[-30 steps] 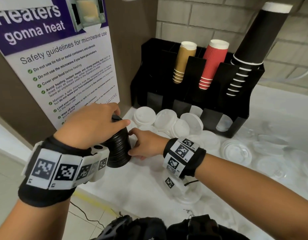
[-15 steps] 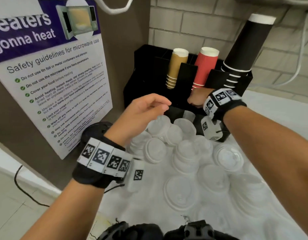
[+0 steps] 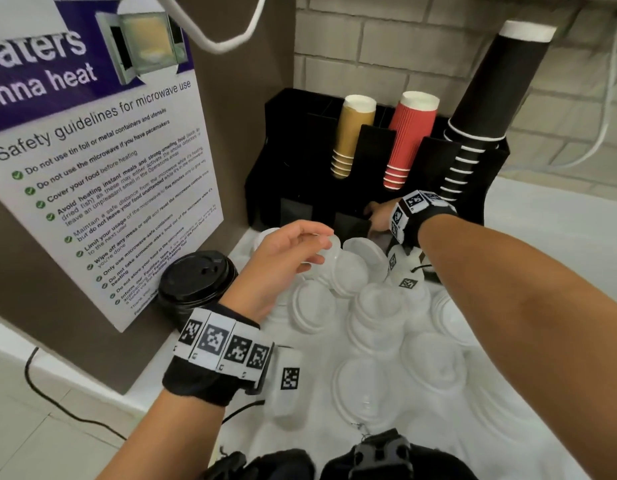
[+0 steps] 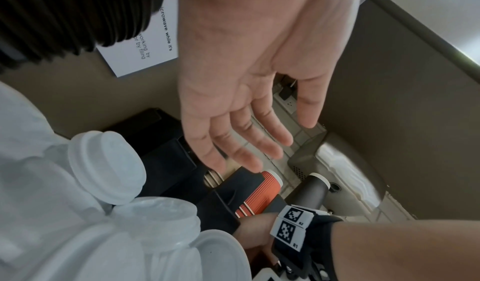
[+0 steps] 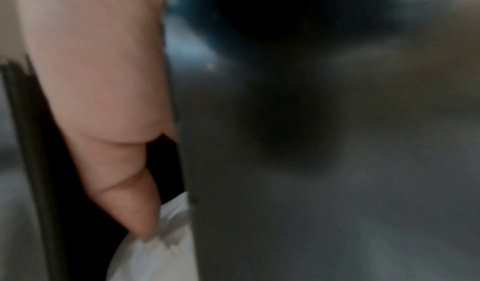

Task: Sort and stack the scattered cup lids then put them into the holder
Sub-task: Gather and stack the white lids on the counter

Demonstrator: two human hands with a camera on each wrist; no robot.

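**White lids scattered before the black holder, black stack set aside**

The white cup lids lie scattered and part-stacked over the white counter in the centre and lower right of the head view: round, domed, thin plastic discs with raised rims, some translucent, several leaning on one another. At centre left a stack of black lids stands upright on the counter beside the brown wall panel, its side finely ribbed by the nested rims and its top lid glossy, with a small sip hole.

Behind the lids, in the upper middle, stands the black holder, a matte, boxy organiser with angled dividers. Its upper slots carry tilted sleeves of paper cups: smooth tan cups, ribbed red cups and tall black cups with white rims.

The left hand hovers over the white lids, fingers loosely extended and grasping nothing; the left wrist view shows its palm open. The right hand reaches into a lower front compartment of the holder; its fingers are hidden there, and the blurred right wrist view shows only one finger beside a dark wall, so its grasp cannot be told.

A laminated microwave safety poster fills the upper left.
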